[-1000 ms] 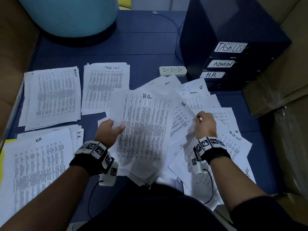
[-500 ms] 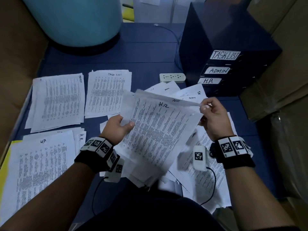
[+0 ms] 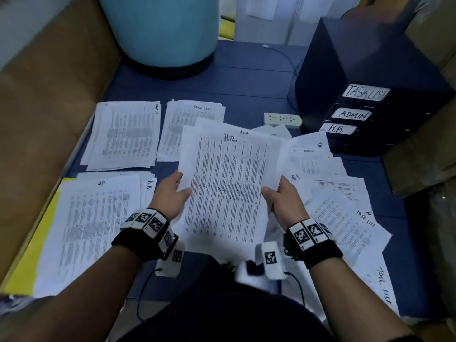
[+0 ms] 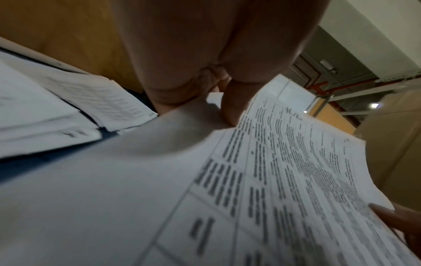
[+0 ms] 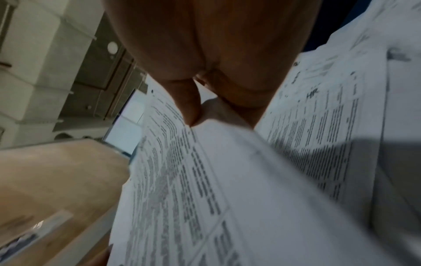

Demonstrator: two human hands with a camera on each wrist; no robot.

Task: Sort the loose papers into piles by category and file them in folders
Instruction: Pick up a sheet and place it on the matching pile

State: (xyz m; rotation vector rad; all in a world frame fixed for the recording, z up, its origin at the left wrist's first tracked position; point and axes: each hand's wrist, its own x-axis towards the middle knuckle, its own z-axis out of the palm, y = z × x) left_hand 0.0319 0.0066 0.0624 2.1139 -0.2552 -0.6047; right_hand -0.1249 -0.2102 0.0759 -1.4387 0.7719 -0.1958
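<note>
Above table (image 3: pixel 246 80) | both hands' fingers clamped on H.R. sheets (image 3: pixel 227 183) | wrist views: thumbs atop, seemingly; labelled piles head-view only.

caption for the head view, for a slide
Both hands, left hand and right hand, hold an H.R. sheaf above sorted piles.

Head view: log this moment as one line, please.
stage: sorting | left hand: grips HR sheets | right hand: grips same | target: HR pile, near left
</note>
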